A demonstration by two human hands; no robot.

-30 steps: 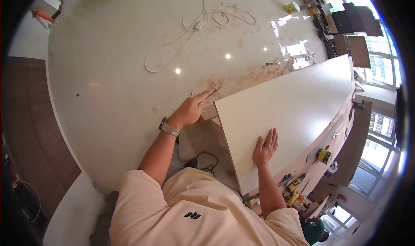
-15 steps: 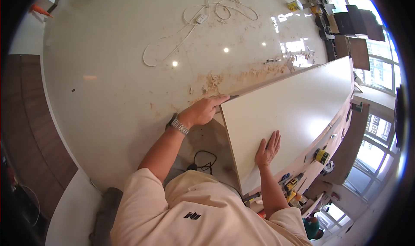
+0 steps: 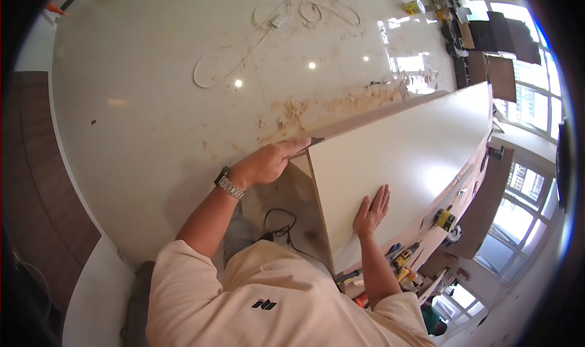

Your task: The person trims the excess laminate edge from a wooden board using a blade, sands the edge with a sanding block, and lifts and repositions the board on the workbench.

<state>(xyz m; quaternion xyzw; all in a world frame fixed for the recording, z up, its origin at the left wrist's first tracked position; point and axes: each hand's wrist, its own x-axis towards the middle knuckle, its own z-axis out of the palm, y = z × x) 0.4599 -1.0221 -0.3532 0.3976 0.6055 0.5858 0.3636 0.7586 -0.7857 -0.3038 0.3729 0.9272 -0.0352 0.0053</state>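
A large white panel (image 3: pixel 390 158) with a brown edge slants away from me to the upper right. My right hand (image 3: pixel 373 211) lies flat on its face, fingers stretched out. At the panel's near corner, my left hand (image 3: pixel 268 162) is closed on a small dark tool (image 3: pixel 317 141) at the long edge. Only the tool's tip shows beyond the fingers, so its exact kind is hidden. A metal watch (image 3: pixel 230 184) is on my left wrist.
Wood shavings (image 3: pixel 292 112) and a white extension cord (image 3: pixel 279 21) lie on the glossy floor. Beyond the panel, a workbench holds a yellow power drill (image 3: pixel 403 257) and a yellow-and-black roll (image 3: pixel 445 219). A black cable (image 3: pixel 283 230) hangs near my body. Another person (image 3: pixel 434 319) is at lower right.
My left hand has drawn back slightly along the panel's edge toward me, and more of its wrist and forearm swings left. My right hand stays flat on the panel. The view has shifted slightly.
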